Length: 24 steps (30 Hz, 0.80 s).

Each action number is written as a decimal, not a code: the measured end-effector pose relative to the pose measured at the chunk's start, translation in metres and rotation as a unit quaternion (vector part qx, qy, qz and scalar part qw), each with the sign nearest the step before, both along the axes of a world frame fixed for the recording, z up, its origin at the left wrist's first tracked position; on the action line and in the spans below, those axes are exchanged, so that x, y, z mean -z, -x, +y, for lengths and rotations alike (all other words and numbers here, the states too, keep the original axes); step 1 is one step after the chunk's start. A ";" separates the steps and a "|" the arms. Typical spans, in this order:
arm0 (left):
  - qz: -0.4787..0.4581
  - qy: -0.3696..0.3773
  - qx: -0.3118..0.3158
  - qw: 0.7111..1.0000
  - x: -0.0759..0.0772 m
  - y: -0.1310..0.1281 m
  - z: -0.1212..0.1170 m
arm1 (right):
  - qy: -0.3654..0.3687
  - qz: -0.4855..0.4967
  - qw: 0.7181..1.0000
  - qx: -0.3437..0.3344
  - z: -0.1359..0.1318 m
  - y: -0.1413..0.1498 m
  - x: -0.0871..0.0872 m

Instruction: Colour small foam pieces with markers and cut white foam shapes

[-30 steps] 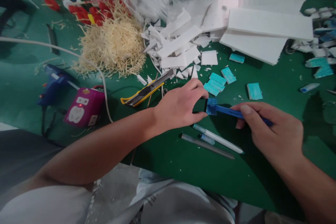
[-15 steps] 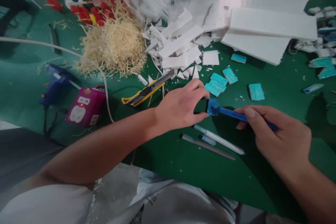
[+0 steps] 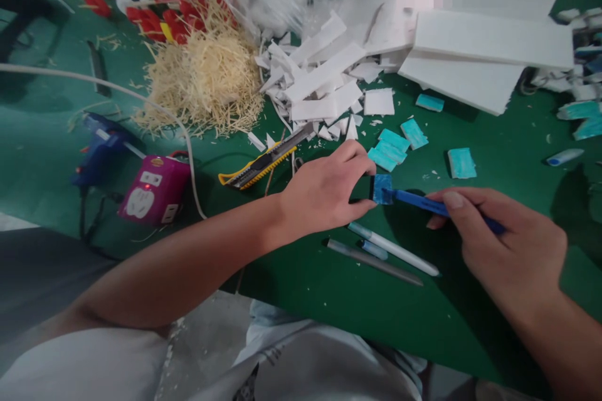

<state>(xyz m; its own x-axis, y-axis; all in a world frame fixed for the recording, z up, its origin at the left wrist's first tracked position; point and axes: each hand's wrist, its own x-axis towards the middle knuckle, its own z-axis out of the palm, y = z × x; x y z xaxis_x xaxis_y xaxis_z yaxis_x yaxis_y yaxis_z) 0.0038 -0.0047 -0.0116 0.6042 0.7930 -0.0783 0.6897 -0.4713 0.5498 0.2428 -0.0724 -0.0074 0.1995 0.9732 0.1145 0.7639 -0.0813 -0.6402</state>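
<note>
My left hand [image 3: 324,185] pinches a small square foam piece [image 3: 380,188] by its edges, between thumb and fingers. Its upper face is dark blue. Closed around a blue marker [image 3: 421,202], my right hand [image 3: 512,235] keeps the tip on that face. Several turquoise foam pieces [image 3: 388,150] lie just beyond, with another turquoise piece [image 3: 461,163] farther right. Below my hands rest a white marker [image 3: 395,249], a grey pen-like stick [image 3: 376,262] and a small blue cap [image 3: 374,249].
A yellow utility knife [image 3: 266,160] lies left of my hands, blade out. Farther left are a magenta power socket [image 3: 155,191], a blue glue gun [image 3: 101,144] and a white cable [image 3: 141,100]. White foam scraps [image 3: 324,88] and wood shavings [image 3: 211,81] are piled behind.
My right hand and the blue marker have shifted slightly to the right, the tip still on the foam piece. My left hand keeps its pinch, nearly unmoved.
</note>
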 end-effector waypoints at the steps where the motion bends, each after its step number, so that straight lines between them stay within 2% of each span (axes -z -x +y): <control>1: 0.001 0.000 -0.001 1.000 0.000 0.000 0.000 | 0.000 -0.001 1.000 0.004 0.000 0.000 0.001; 12: -0.008 -0.013 0.001 1.000 0.004 0.001 -0.001 | -0.027 -0.003 0.999 -0.022 -0.001 -0.001 0.002; 20: -0.007 -0.016 0.003 1.000 0.003 0.001 -0.002 | 0.003 -0.030 0.999 0.025 -0.003 0.000 -0.003; 24: -0.004 -0.010 -0.002 1.000 0.002 0.001 -0.002 | 0.010 -0.029 0.999 0.023 -0.004 0.000 -0.004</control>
